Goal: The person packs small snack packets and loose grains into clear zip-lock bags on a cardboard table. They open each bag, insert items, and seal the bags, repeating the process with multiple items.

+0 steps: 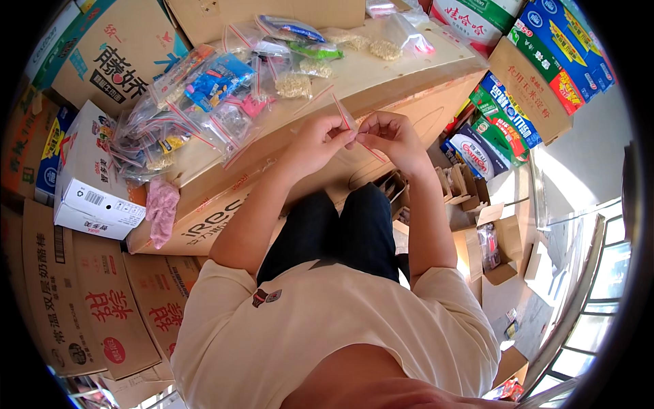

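Observation:
A clear zip-lock bag (343, 109) with a red stripe along its mouth is pinched between both hands above the near edge of a large cardboard box (352, 92). My left hand (321, 142) grips the stripe with thumb and fingers. Close beside it, my right hand (392, 139) pinches the same stripe, its fingertips almost meeting the left ones. To the left on the box lies a heap of zip-lock bags (209, 122) filled with small packets, among them a blue snack packet (219, 82). Noodle cakes (294, 86) show through some bags.
A white carton (99, 174) and a pink cloth (162, 212) sit at the box's left end. Stacked cartons (87, 301) line the left side. More product cartons (531, 87) rise on the right. An open small box (498, 245) holding packets stands at lower right.

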Demonstrator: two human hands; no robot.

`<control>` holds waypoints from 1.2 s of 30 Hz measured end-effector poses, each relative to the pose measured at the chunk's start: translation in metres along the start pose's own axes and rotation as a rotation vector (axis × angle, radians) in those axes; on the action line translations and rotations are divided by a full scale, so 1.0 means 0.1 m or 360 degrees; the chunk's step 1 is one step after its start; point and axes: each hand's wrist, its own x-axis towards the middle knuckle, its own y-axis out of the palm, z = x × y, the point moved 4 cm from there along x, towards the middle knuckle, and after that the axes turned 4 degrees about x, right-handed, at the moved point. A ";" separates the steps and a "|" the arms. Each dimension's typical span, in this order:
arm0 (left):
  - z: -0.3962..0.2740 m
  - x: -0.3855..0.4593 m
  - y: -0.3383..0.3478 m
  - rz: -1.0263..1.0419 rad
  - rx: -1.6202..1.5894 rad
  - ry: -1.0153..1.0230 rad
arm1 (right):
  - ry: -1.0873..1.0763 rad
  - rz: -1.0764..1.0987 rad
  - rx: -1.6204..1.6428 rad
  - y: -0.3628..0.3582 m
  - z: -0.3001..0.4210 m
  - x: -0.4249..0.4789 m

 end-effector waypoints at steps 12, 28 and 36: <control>0.09 0.03 0.05 -0.0185 0.0051 0.0061 | -0.0242 -0.0269 -0.0254 0.11 0.05 -0.05; 0.30 -0.01 0.08 -0.0028 -0.0453 -0.0209 | -0.0040 -0.0186 0.0122 0.12 -0.07 -0.04; 0.34 -0.06 -0.04 -0.0107 -0.0447 -0.0154 | -0.0170 -0.0565 -0.0013 -0.14 0.04 -0.08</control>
